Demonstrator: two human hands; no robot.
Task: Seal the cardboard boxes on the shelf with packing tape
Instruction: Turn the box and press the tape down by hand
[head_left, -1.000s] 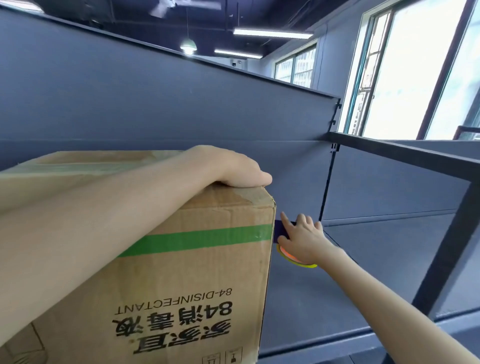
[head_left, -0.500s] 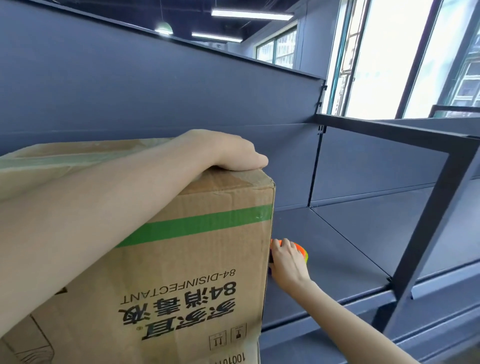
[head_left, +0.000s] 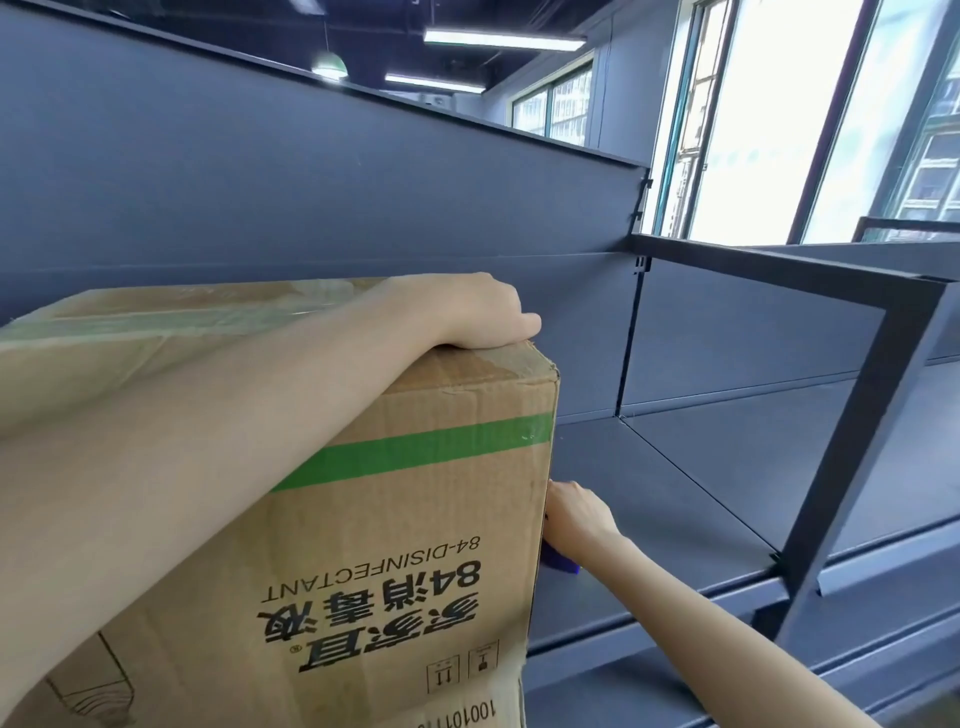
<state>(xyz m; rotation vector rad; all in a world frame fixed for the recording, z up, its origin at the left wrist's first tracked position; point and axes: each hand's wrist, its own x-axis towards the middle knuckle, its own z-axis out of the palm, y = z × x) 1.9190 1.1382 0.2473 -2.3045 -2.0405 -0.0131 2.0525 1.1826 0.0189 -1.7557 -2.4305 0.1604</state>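
Note:
A large cardboard box (head_left: 405, 545) with a green band and upside-down black print stands on the grey shelf (head_left: 675, 499), filling the left of the view. Clear tape (head_left: 156, 325) runs along its top. My left hand (head_left: 467, 312) lies on the box's top right corner, fingers curled over the far edge. My right hand (head_left: 576, 519) is low against the box's right side and grips a tape dispenser (head_left: 563, 565). Only a blue bit of the dispenser shows under the hand. The fingertips are hidden behind the box's edge.
The shelf's grey back panel (head_left: 311, 197) rises behind the box. A dark metal upright (head_left: 841, 452) and crossbar frame the shelf bay on the right. Bright windows (head_left: 779, 114) lie beyond.
My right hand has slid the dispenser down the box's right side toward me. Its orange roll is now out of sight. My left hand stays on the top corner.

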